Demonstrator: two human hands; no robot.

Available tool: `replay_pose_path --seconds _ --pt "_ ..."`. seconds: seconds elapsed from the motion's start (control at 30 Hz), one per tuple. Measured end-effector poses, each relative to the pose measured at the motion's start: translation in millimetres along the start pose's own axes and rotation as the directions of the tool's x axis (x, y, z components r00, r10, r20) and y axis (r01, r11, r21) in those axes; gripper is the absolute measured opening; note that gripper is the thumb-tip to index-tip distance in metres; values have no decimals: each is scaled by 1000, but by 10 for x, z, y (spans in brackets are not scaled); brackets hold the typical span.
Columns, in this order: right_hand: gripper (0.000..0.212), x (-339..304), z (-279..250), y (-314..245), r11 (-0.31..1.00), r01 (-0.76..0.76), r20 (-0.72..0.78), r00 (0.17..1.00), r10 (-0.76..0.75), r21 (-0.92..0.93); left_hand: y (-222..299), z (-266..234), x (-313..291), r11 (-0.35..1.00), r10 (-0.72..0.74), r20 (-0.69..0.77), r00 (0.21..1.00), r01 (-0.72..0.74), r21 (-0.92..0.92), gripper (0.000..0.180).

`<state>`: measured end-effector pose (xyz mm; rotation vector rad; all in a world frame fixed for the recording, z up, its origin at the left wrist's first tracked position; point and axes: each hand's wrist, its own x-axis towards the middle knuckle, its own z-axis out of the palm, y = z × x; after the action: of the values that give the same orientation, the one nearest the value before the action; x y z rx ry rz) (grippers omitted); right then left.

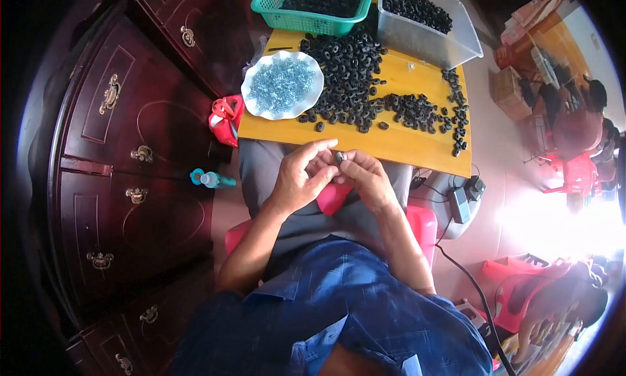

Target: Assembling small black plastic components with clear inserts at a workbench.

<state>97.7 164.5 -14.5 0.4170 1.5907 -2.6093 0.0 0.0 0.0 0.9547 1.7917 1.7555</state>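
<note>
Both my hands meet over my lap, just before the table's near edge. Between the fingertips of my right hand [366, 177] is a small black piece [340, 157], pinched by thumb and forefinger. My left hand [305, 175] is curled beside it, its fingers partly hidden; whether they grip anything else I cannot make out. Beyond my hands, many small black ring-like parts [345, 69] lie heaped on the yellow wooden table [404, 148]. A white scalloped plate [249, 92] full of small clear bluish pieces [283, 86] stands at the table's left.
A green basket [313, 25] and a clear plastic bin [430, 46], both holding black parts, stand at the far edge. Dark red wooden drawers [163, 180] rise on the left, near a red bag [226, 120] and a bottle [210, 180]. Other people sit at right.
</note>
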Motion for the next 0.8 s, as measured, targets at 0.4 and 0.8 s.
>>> replay_pose_path --seconds 0.4,0.8 --pt "20 32 102 145 941 -2 -76 997 30 337 29 90 8 905 233 -111 966 -173 389 39" --pt "28 45 84 128 949 -26 -19 999 34 314 93 27 34 840 301 -46 953 -242 485 28"
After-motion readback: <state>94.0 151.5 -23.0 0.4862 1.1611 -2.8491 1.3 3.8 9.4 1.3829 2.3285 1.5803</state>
